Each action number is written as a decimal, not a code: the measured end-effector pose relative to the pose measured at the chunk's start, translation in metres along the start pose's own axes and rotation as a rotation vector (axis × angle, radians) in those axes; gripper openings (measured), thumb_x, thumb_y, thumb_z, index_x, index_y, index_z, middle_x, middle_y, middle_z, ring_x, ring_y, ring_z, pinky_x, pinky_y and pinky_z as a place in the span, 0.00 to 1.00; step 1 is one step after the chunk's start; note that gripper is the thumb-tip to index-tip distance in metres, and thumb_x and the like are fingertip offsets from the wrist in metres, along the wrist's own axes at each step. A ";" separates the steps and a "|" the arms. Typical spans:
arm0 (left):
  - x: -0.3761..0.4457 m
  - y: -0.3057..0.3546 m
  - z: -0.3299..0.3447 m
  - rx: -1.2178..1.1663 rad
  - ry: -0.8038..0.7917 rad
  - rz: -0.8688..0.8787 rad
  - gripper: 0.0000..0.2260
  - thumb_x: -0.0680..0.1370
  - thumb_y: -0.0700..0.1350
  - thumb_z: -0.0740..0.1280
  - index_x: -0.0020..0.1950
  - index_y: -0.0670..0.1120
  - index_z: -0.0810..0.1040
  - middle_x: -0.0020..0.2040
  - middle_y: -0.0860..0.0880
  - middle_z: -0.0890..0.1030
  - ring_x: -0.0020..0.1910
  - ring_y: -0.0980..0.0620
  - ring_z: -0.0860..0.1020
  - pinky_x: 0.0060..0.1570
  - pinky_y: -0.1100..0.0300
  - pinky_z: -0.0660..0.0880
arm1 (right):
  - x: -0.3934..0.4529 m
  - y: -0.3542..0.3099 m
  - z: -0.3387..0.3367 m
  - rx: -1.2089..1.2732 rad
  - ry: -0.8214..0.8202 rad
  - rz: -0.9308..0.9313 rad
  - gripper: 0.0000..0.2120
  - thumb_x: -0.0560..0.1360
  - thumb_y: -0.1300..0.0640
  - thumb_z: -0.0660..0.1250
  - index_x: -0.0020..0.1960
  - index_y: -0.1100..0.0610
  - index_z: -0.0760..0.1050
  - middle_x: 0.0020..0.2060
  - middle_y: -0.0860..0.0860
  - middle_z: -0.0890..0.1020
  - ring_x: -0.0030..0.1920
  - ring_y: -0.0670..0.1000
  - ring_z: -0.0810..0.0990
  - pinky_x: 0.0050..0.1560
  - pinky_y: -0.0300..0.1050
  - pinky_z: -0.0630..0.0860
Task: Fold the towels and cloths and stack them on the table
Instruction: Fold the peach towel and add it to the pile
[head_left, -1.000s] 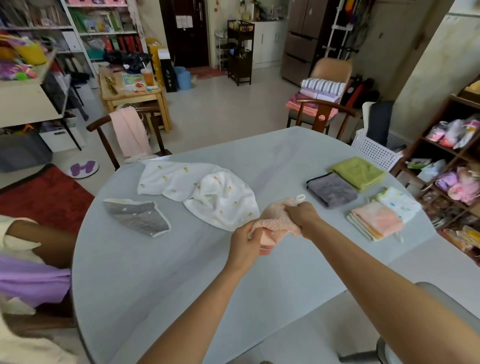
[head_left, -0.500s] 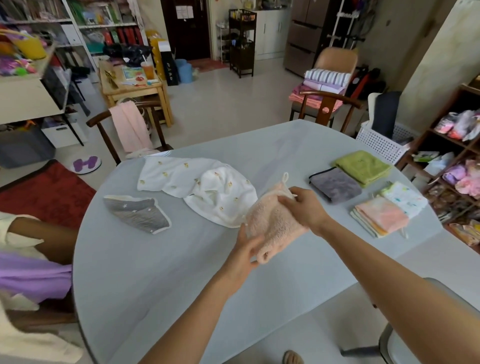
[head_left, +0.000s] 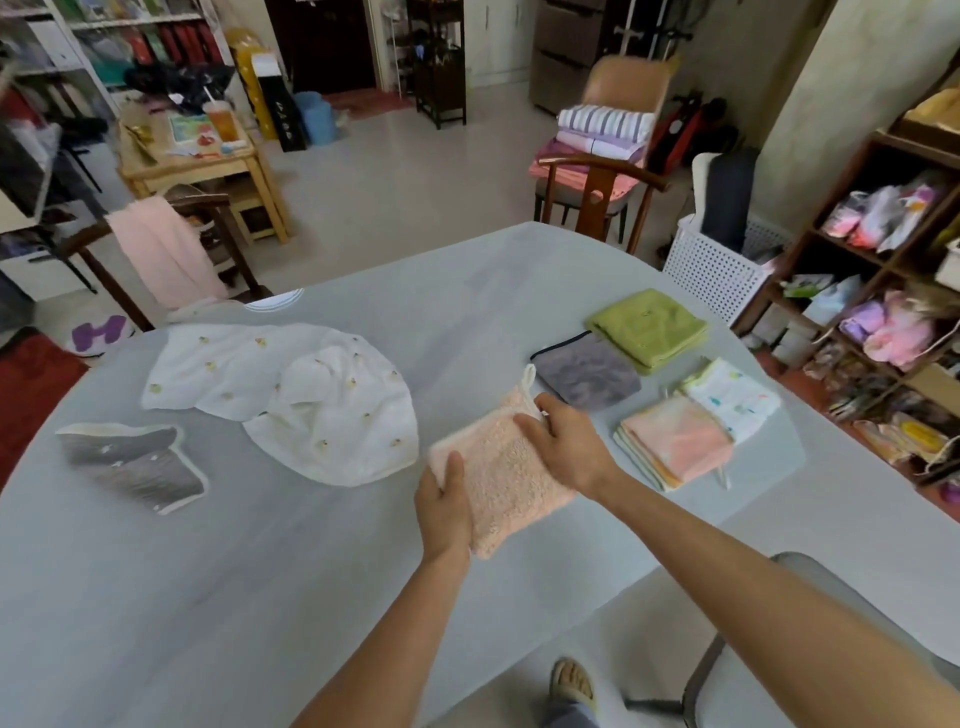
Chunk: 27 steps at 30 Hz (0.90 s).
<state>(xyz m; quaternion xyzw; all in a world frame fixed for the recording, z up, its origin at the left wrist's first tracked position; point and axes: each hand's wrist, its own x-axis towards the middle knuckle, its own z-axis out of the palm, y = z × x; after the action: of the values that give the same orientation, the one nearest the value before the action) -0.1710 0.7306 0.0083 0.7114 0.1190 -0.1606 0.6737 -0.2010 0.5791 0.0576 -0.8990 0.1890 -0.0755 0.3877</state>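
Hands at the middle of the grey table (head_left: 260, 597), both on a fluffy pink cloth (head_left: 501, 483) that lies spread out near the table's near edge. Left hand (head_left: 444, 506) grips the cloth's near-left edge, thumb on top, fingers tucked under and hidden. Right hand (head_left: 563, 441) sits on the far-right part of the cloth, fingers bent over its edge by the white hanging loop (head_left: 529, 376); whether they pinch the fabric or only press it, cannot tell for sure.

White printed cloth (head_left: 311, 400) lies unfolded and rumpled to the left, close beside the pink one. Grey cloth with pale trim (head_left: 130, 462) lies further left, loosely doubled over.

Folded pieces sit to the right: dark grey cloth (head_left: 587, 376) just beyond the right hand, green towel (head_left: 649, 327) behind it and overlapping its far edge, peach stack (head_left: 675, 441) nearer, white patterned cloth (head_left: 732, 397) touching the stack's far side.

Wooden chair (head_left: 597, 182) beyond the table carries folded striped linens (head_left: 605, 122). White basket (head_left: 717, 265) stands by the shelves.
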 end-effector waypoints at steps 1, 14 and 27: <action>0.001 -0.002 0.015 0.107 0.037 0.088 0.15 0.82 0.49 0.60 0.59 0.39 0.76 0.58 0.42 0.79 0.58 0.44 0.77 0.55 0.56 0.71 | 0.003 0.017 -0.007 -0.029 -0.003 -0.005 0.11 0.81 0.53 0.59 0.43 0.57 0.68 0.29 0.48 0.70 0.32 0.49 0.69 0.35 0.45 0.62; -0.013 -0.015 0.278 0.550 0.011 0.294 0.14 0.83 0.47 0.54 0.58 0.36 0.70 0.52 0.36 0.80 0.52 0.36 0.78 0.48 0.50 0.69 | 0.081 0.236 -0.159 -0.324 0.084 0.114 0.15 0.81 0.47 0.55 0.50 0.60 0.68 0.36 0.55 0.77 0.42 0.61 0.78 0.37 0.49 0.66; 0.008 -0.058 0.348 0.792 -0.059 0.083 0.16 0.84 0.52 0.49 0.59 0.42 0.66 0.55 0.40 0.79 0.54 0.39 0.78 0.51 0.50 0.73 | 0.103 0.324 -0.166 -0.405 -0.148 0.229 0.15 0.82 0.46 0.51 0.51 0.58 0.65 0.44 0.58 0.79 0.46 0.62 0.78 0.41 0.50 0.67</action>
<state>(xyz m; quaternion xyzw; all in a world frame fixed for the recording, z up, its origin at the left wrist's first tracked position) -0.2094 0.3875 -0.0626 0.9155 -0.0005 -0.1871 0.3561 -0.2446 0.2233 -0.0643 -0.9342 0.2720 0.0743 0.2184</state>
